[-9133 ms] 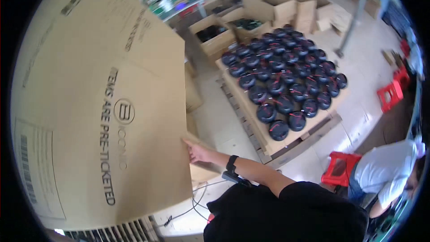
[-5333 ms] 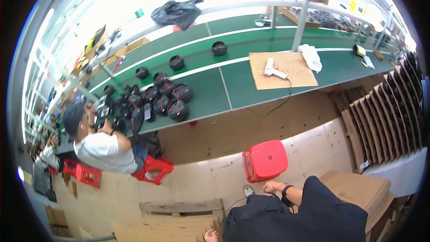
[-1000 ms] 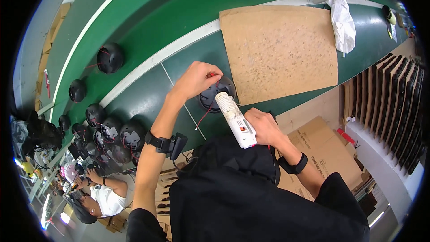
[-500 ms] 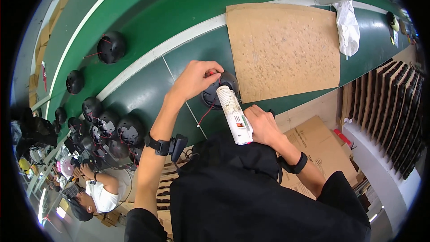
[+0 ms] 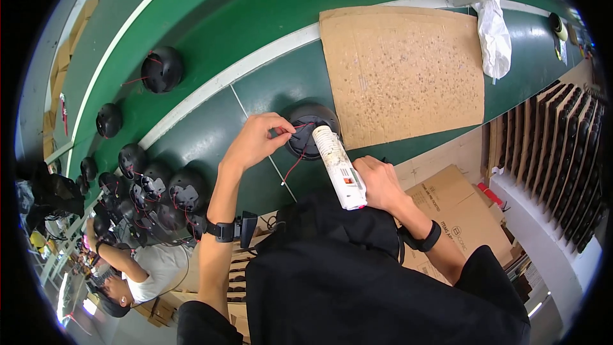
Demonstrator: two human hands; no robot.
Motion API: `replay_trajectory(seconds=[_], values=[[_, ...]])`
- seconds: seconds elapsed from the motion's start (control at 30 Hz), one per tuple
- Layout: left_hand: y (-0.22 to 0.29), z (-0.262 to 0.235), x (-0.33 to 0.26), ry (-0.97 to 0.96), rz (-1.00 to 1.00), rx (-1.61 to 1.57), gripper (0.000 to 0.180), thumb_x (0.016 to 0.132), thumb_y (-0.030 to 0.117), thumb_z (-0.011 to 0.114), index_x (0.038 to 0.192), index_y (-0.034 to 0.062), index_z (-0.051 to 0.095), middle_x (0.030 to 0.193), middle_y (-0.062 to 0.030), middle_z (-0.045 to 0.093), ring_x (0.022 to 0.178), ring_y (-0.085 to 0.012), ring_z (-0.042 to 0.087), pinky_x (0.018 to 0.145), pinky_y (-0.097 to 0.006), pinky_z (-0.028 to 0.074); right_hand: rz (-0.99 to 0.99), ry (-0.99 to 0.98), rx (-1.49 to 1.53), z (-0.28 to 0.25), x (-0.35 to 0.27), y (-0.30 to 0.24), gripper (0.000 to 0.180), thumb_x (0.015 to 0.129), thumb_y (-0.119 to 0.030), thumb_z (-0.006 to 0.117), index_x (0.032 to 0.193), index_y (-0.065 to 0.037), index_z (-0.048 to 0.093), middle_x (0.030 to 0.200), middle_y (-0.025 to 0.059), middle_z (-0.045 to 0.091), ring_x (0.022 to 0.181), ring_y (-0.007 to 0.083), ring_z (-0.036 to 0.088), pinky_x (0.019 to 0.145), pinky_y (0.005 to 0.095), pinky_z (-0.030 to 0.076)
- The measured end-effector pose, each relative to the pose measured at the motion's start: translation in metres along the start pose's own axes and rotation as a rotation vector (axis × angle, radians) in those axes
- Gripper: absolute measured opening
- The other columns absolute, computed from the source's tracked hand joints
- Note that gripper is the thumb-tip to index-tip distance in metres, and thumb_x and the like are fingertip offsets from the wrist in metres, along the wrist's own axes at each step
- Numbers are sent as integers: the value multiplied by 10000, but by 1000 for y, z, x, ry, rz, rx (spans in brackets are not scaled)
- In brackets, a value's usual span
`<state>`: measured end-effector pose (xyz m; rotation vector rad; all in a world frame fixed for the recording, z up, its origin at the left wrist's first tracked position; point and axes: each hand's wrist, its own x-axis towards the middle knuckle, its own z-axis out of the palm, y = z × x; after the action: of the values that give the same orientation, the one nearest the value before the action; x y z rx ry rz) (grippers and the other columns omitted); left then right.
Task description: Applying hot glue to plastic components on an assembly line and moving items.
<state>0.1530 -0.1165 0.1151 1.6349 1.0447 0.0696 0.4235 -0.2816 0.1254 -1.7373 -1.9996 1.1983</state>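
Observation:
On the green work table, a round black plastic housing (image 5: 320,112) sits just left of a cardboard sheet. Thin red wires come out of it, one trailing toward me with a small white connector at its end. My left hand (image 5: 257,139) is at the housing's left side, thumb and forefinger pinching a red wire (image 5: 302,126). My right hand (image 5: 378,182) is wrapped round a white glue gun (image 5: 339,170) with an orange switch. The gun's front end is over the near part of the housing; its handle and tip are hidden.
The spotted cardboard sheet (image 5: 405,70) covers the table's middle right, with a white plastic bag (image 5: 494,38) beside it. Several black housings (image 5: 186,189) cluster at left; others (image 5: 162,70) sit on the green belt. A carton (image 5: 456,214) and racked black parts (image 5: 555,160) stand right. A co-worker (image 5: 150,271) is lower left.
My left hand has drawn back left and toward me from the housing's top, a red wire now pinched in it. The glue gun has shifted slightly right and toward me.

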Motion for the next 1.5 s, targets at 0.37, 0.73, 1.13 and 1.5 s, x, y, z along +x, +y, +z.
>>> replay_trajectory(seconds=[0.37, 0.73, 1.13, 1.5], values=[[-2, 5, -3, 136, 49, 6, 172, 871, 38, 708, 1042, 36, 730, 933, -74, 698, 829, -205, 672, 662, -319, 526, -9, -24, 17, -9, 6, -2, 292, 741, -221, 764, 863, -44, 566, 797, 141, 615, 794, 367, 627, 641, 466, 492], [12, 35, -59, -196, -252, -38, 227, 934, 230, 693, 983, 9, 700, 742, -156, 695, 671, -308, 677, 649, -419, 524, -95, -70, 124, -23, -1, 1, 359, 686, -252, 783, 859, -22, 569, 800, 173, 589, 762, 399, 602, 647, 465, 483], [10, 22, -14, 82, -174, 1, 270, 1003, 222, 594, 949, -26, 688, 782, -157, 700, 636, -254, 618, 618, -376, 472, -105, -284, 28, -22, 10, -8, 396, 705, -333, 793, 913, -46, 616, 841, 155, 642, 838, 382, 642, 682, 488, 500], [-1, 19, -26, 116, -198, -65, 287, 1000, 225, 607, 931, -42, 686, 742, -153, 677, 608, -209, 576, 604, -368, 456, -54, -245, -90, -24, 14, -23, 300, 725, -271, 767, 857, -42, 625, 768, 175, 636, 746, 396, 632, 651, 478, 487]])
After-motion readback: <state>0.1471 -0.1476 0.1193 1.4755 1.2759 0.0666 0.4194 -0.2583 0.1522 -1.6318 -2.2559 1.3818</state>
